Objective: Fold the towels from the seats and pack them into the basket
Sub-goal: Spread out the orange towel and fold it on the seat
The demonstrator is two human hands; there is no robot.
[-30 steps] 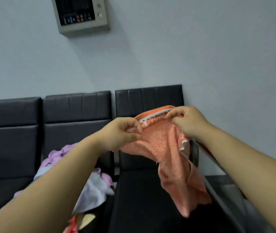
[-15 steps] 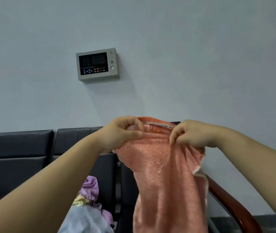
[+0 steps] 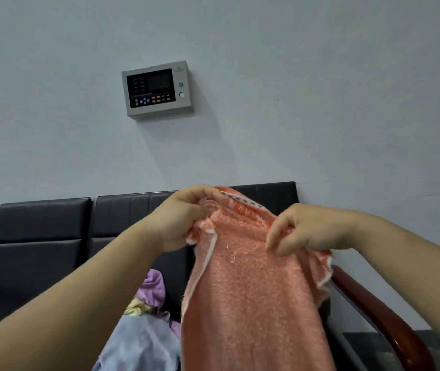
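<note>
Pale grey-blue wall (image 3: 320, 103) fills most of the view, smooth and bare apart from a boxy grey control panel (image 3: 157, 89) with a dark screen and rows of small coloured buttons. Below it runs a row of black seats (image 3: 39, 231), padded, slightly glossy, with stitched panels across the backs. At the far right end there's a curved armrest (image 3: 374, 314), reddish-brown and polished like wood.

Front and centre is the orange towel (image 3: 251, 303), held up in the air in front of the seat backs. It's thick and nubbly, looped terry, with a pale edging strip down its left side and a woven patterned band along the top. It hangs in a long drape, running out of the bottom of the view.

The left hand (image 3: 184, 218) has its fingers curled over the top left edge, bunching the cloth in its grip. The right hand (image 3: 307, 228) pinches the top edge further right, fingertips pointing down into the pile.

Down on the seat behind the left forearm lies a loose heap: a purple cloth (image 3: 154, 286), crumpled; a yellow cloth (image 3: 135, 307) just below it; and a pale blue cloth (image 3: 138, 346), smoother and thinner, nearest the camera.
</note>
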